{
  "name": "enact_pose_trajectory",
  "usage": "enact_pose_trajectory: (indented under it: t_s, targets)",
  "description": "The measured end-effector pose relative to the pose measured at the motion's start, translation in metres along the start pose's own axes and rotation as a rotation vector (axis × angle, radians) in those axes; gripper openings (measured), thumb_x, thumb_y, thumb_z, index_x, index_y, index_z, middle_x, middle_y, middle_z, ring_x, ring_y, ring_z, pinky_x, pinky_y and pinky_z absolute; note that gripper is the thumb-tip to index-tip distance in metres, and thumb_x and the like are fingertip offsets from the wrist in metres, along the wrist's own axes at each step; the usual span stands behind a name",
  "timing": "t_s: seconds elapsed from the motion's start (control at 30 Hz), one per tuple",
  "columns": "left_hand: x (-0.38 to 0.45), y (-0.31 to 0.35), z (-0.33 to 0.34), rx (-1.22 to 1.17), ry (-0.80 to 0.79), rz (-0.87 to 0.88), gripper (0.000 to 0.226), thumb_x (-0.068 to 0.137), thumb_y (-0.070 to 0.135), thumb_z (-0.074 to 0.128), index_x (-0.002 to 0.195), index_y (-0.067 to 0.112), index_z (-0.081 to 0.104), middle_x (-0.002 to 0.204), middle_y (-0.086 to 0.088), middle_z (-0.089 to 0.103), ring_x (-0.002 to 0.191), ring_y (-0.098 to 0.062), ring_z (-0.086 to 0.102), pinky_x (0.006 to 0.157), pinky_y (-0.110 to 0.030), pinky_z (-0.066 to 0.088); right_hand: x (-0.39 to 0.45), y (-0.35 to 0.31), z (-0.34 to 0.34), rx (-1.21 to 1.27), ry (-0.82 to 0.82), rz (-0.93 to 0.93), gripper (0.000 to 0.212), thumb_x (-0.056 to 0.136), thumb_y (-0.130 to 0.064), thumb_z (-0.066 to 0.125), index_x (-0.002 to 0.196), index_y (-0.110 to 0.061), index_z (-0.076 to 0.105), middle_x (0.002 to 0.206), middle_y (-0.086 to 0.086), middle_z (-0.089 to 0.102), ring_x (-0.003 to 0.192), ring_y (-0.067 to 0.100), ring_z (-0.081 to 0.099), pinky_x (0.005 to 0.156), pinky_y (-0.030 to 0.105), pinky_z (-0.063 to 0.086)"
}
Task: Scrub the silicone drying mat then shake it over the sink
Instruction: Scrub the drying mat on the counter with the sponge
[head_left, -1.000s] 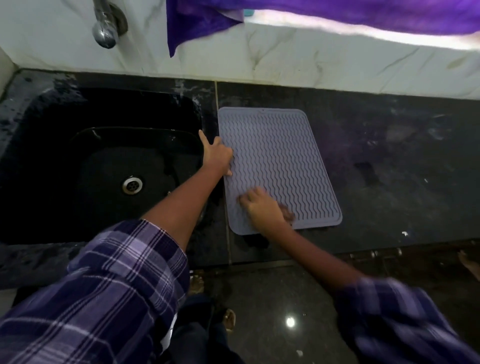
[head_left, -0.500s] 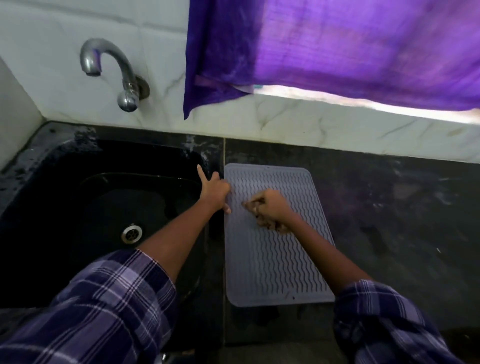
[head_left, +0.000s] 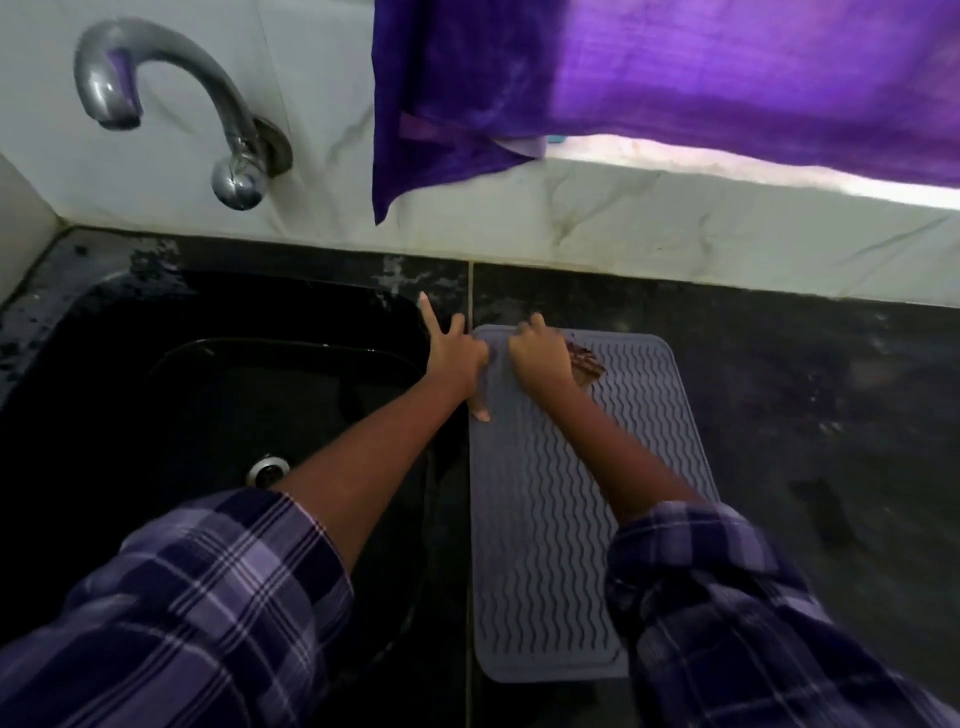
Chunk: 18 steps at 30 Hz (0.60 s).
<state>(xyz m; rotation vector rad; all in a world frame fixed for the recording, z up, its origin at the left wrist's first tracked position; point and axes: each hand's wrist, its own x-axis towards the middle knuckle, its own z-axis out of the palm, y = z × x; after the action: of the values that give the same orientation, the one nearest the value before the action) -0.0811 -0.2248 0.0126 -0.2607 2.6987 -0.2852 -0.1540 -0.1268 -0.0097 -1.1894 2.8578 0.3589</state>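
At mat's far corner | your right hand (head_left: 540, 358) gripped brown scrubber (head_left: 587, 364), moved up grey ribbed silicone mat (head_left: 545, 519) | left hand (head_left: 457, 358) pinned edge, fingers spread | scrubbing nearly done.

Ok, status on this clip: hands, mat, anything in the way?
Left hand pins grey ribbed silicone mat edge. Right hand grips brown scrubber at far end. Mat flat beside black sink, unobstructed.

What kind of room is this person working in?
Most likely a home kitchen's washing-up corner: a black sink with a wall tap above it, a dark stone counter beside it, and a ribbed silicone drying mat lying on that counter.
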Motion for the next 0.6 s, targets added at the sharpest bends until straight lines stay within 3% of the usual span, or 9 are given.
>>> enact_pose_trajectory:
  t_s: [0.1,0.17,0.27,0.37,0.43,0.53,0.6]
  targets:
    - [0.002,-0.001,0.0,-0.057,0.023,0.007,0.082,0.054,0.073,0.073,0.119,0.024,0.064,0.117,-0.001,0.063,0.133,-0.03,0.031,0.101,-0.08,-0.006,-0.058,-0.008,0.005,0.006,-0.051,-0.072,0.028,0.093,-0.01,0.044,0.115,-0.002,0.06,0.122,0.016,0.058,0.121,0.031,0.046,0.095,0.04,0.044]
    - [0.002,-0.002,-0.001,-0.058,0.016,0.015,0.086,0.053,0.074,0.073,0.123,0.024,0.062,0.121,-0.003,0.061,0.134,-0.031,0.03,0.099,-0.08,-0.008,-0.076,-0.001,-0.009,0.083,-0.191,-0.14,0.027,0.092,-0.017,0.049,0.113,-0.007,0.063,0.122,0.013,0.059,0.118,0.028,0.049,0.094,0.038,0.045]
    - [0.0,-0.002,0.001,-0.07,0.013,0.021,0.089,0.055,0.075,0.071,0.128,0.025,0.058,0.129,-0.003,0.057,0.137,-0.031,0.027,0.101,-0.079,-0.008,-0.045,0.02,-0.044,0.169,-0.334,-0.094,0.029,0.088,-0.029,0.059,0.109,-0.01,0.067,0.117,0.013,0.064,0.108,0.029,0.059,0.095,0.039,0.047]
    - [-0.002,-0.002,0.003,-0.051,-0.015,-0.003,0.089,0.058,0.074,0.071,0.132,0.026,0.056,0.136,-0.001,0.053,0.141,-0.03,0.023,0.103,-0.079,-0.006,0.006,0.019,-0.05,0.135,-0.123,-0.028,0.029,0.093,-0.018,0.052,0.115,-0.003,0.062,0.121,0.02,0.059,0.118,0.034,0.052,0.093,0.042,0.047]
    - [-0.003,0.001,0.003,-0.067,-0.029,-0.015,0.089,0.058,0.072,0.072,0.132,0.025,0.056,0.135,-0.001,0.053,0.14,-0.03,0.023,0.104,-0.077,-0.007,0.019,0.002,-0.034,0.105,-0.088,0.002,0.027,0.094,-0.01,0.045,0.114,0.0,0.06,0.122,0.019,0.059,0.125,0.032,0.044,0.091,0.042,0.047]
    - [-0.001,0.001,0.003,-0.092,-0.031,-0.029,0.082,0.062,0.069,0.072,0.13,0.026,0.057,0.133,-0.001,0.055,0.14,-0.031,0.023,0.102,-0.078,-0.008,-0.003,-0.02,-0.009,0.072,-0.048,0.011,0.028,0.095,-0.009,0.042,0.115,0.0,0.059,0.122,0.018,0.057,0.125,0.034,0.041,0.092,0.04,0.045]
    - [0.0,-0.001,0.004,-0.1,-0.026,-0.019,0.079,0.065,0.068,0.071,0.131,0.027,0.055,0.13,-0.002,0.057,0.14,-0.032,0.023,0.102,-0.08,-0.006,-0.047,-0.021,0.0,0.073,-0.037,-0.081,0.031,0.093,-0.012,0.045,0.121,-0.004,0.056,0.125,0.015,0.056,0.126,0.032,0.04,0.097,0.039,0.042]
